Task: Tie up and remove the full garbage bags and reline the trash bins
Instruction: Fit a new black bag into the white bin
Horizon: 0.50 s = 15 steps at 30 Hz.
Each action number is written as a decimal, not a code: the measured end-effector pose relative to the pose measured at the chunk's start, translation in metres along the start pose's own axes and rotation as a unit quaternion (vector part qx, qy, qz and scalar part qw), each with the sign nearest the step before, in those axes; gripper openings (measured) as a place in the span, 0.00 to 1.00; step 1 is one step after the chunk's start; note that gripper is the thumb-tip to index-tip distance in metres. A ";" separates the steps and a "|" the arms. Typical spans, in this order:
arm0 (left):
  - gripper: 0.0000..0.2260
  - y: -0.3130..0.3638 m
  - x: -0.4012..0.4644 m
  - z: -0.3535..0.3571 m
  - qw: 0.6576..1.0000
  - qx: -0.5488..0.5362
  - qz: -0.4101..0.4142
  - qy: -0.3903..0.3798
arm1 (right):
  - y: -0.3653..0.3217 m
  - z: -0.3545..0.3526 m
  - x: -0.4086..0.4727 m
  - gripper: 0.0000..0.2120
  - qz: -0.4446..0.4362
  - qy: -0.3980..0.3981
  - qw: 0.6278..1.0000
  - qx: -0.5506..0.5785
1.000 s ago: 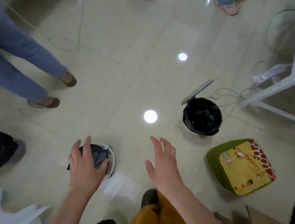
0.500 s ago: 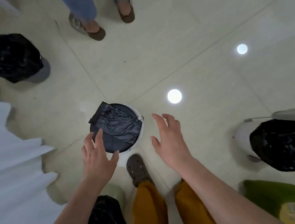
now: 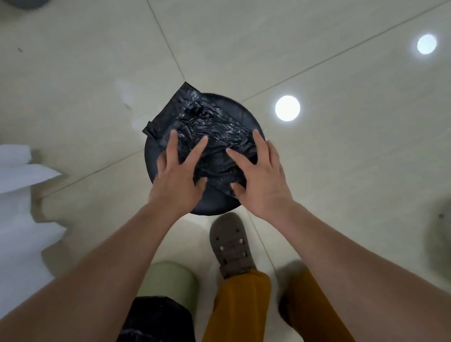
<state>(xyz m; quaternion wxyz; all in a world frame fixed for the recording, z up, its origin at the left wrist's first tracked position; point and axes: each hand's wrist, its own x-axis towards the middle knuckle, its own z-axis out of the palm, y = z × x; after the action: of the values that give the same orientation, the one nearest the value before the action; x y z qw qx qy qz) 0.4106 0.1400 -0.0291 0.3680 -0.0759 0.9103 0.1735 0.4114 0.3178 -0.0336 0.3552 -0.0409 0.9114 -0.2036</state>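
Now you're relining: your left hand [image 3: 176, 180] and right hand [image 3: 261, 178], fingers spread, rest on the folded bag [image 3: 208, 125] atop the bin [image 3: 249, 120]. Next, likely pinch an edge and shake it open.

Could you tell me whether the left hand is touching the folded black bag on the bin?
Touching: the head view shows the left hand with its fingers lying on the folded black bag.
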 end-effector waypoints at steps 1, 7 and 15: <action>0.34 -0.004 0.006 0.005 1.000 0.008 0.003 -0.014 | 0.003 0.006 0.002 0.32 0.009 -0.005 1.000 -0.002; 0.37 -0.015 0.008 0.026 0.995 0.063 0.006 -0.071 | 0.015 0.021 0.001 0.32 0.004 -0.024 1.000 0.001; 0.34 0.008 -0.023 -0.003 0.996 0.032 0.038 -0.081 | 0.009 -0.018 -0.032 0.23 0.019 -0.034 0.992 0.118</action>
<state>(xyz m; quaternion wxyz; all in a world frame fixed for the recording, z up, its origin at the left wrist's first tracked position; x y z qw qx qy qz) 0.4229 0.1462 -0.0091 0.4358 -0.0155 0.8848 0.1641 0.4237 0.3390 -0.0054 0.3921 0.0121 0.8690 -0.3014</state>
